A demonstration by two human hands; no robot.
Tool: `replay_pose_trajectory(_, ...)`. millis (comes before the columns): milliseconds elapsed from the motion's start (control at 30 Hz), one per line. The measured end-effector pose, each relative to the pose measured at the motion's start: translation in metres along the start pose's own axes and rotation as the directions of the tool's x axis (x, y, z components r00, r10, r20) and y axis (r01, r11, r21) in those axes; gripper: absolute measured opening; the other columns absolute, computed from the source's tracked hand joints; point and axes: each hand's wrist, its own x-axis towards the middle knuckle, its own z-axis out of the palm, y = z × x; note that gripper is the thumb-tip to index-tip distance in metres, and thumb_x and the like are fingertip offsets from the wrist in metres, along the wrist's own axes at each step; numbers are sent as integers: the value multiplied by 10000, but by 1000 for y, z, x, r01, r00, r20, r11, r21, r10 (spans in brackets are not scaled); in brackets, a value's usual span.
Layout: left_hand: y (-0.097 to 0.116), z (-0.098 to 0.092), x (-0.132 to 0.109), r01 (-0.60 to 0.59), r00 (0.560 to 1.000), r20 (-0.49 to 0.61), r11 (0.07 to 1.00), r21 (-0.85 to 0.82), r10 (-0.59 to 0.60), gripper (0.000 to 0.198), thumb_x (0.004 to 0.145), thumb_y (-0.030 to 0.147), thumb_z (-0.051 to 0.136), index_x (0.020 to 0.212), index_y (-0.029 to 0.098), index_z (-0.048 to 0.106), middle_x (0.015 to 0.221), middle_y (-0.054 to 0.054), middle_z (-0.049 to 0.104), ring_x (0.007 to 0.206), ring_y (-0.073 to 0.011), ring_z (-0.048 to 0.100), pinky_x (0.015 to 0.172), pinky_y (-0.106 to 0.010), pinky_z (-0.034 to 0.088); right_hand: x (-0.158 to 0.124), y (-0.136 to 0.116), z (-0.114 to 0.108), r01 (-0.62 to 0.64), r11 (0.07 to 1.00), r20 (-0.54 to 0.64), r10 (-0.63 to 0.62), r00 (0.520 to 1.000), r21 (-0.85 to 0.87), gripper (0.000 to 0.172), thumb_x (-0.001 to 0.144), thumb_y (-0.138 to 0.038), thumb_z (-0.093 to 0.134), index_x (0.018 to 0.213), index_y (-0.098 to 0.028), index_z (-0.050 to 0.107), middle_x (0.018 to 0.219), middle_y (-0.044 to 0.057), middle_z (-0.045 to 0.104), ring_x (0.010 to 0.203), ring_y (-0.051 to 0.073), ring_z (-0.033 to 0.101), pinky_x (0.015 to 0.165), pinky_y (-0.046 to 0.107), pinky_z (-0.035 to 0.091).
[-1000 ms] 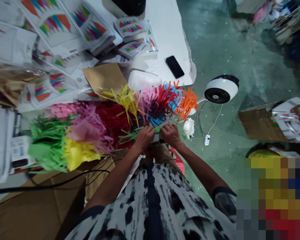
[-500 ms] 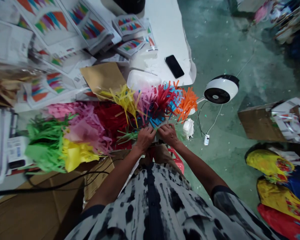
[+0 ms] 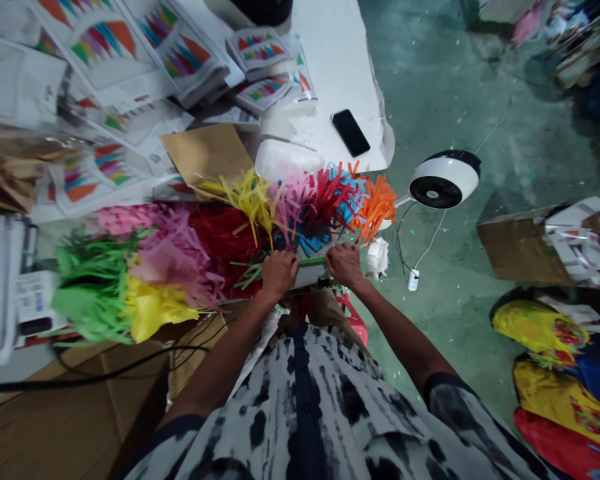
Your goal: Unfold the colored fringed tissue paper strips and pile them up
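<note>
My left hand (image 3: 280,273) and my right hand (image 3: 345,263) both grip a narrow green paper strip (image 3: 311,261), held taut between them above a pale band of paper (image 3: 307,276). A green fringe (image 3: 250,273) trails beyond my left hand. Just past my hands lie heaped fringed paper bunches in red (image 3: 220,243), pink (image 3: 173,257), green (image 3: 93,290), yellow (image 3: 153,310), blue (image 3: 343,197) and orange (image 3: 377,208). A crumpled white paper (image 3: 377,258) sits close to my right hand.
Printed sheets with coloured triangles (image 3: 105,47) cover the white table (image 3: 335,67), with a black phone (image 3: 351,133) and a white tub (image 3: 285,160). A round fan (image 3: 443,181) and its cable stand on the green floor (image 3: 445,320). Cardboard boxes (image 3: 523,250) and bright bags (image 3: 540,327) lie around.
My hands have moved apart sideways, and the green strip between them now lies straight and taut. The paper bunches have not visibly moved.
</note>
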Motion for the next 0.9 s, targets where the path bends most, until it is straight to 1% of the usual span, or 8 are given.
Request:
replay_pose_trajectory(167, 10, -4, 5, -30, 999, -26, 998, 55, 31, 171, 986, 311, 608, 1059, 190, 704, 1067, -137, 714, 1045, -321, 591, 823, -438, 395, -1, -13, 0, -9, 999, -73, 7, 997, -38, 150, 968, -243, 592, 1016, -182, 721, 1050, 149, 719, 1048, 306, 538, 930, 450, 287)
replay_pose_trajectory(233, 13, -2, 6, -144, 989, -28, 988, 61, 146, 183, 1002, 276, 582, 1128, 206, 695, 1100, -130, 711, 1067, -314, 581, 841, -440, 391, -5, -20, 4, 50, 998, -96, -54, 994, -35, 186, 1006, -207, 551, 1085, -207, 720, 1121, 132, 726, 1099, 292, 545, 987, 454, 269)
replay_pose_trajectory(333, 13, 4, 3, -334, 942, 60, 941, 59, 330, 171, 1017, 230, 558, 1112, 213, 699, 1078, -107, 716, 1065, -285, 587, 850, -422, 399, -17, -23, 15, 165, 986, -57, -167, 984, -26, 215, 1044, -205, 533, 1133, -251, 723, 1120, 83, 754, 1116, 257, 572, 1015, 431, 262)
replay_pose_trajectory(400, 8, 9, -1, -389, 919, 83, 920, 39, 385, 186, 1013, 215, 567, 1149, 210, 695, 1125, -109, 717, 1091, -275, 593, 857, -411, 415, -28, -15, 22, 192, 981, -50, -193, 980, -20, 249, 1046, -197, 542, 1213, -262, 716, 1175, 76, 763, 1140, 245, 586, 1006, 420, 268)
replay_pose_trajectory(500, 0, 14, -11, -402, 915, 41, 916, -2, 402, 288, 1009, 191, 568, 1278, 233, 662, 1249, -115, 704, 1186, -268, 594, 912, -408, 436, -46, 10, 23, 139, 990, -97, -141, 985, -33, 352, 1032, -134, 528, 1317, -256, 694, 1305, 87, 741, 1201, 248, 589, 994, 427, 271)
replay_pose_trajectory(633, 2, 14, -22, -377, 926, -10, 926, -4, 377, 324, 1017, 178, 535, 1315, 231, 650, 1279, -130, 700, 1262, -287, 582, 1012, -443, 412, -60, 28, 10, -3, 998, -183, -9, 983, -67, 335, 995, -98, 522, 1184, -230, 765, 1306, 93, 744, 1216, 282, 583, 1007, 454, 267)
replay_pose_trajectory(733, 11, 12, -21, -337, 941, -16, 941, 34, 338, 301, 1029, 192, 508, 1288, 208, 660, 1221, -140, 712, 1209, -301, 594, 1003, -457, 407, -55, 12, 6, 21, 999, -189, -29, 981, -43, 300, 996, -156, 551, 1185, -242, 766, 1313, 95, 733, 1201, 290, 574, 1018, 452, 276)
replay_pose_trajectory(900, 15, 8, -4, -313, 950, 40, 947, 67, 311, 160, 1001, 222, 579, 1107, 221, 699, 1101, -116, 716, 1093, -294, 601, 885, -419, 421, -30, -18, 17, 163, 986, -86, -161, 983, 21, 237, 1051, -258, 541, 1186, -249, 735, 1235, 88, 737, 1128, 253, 576, 958, 398, 307)
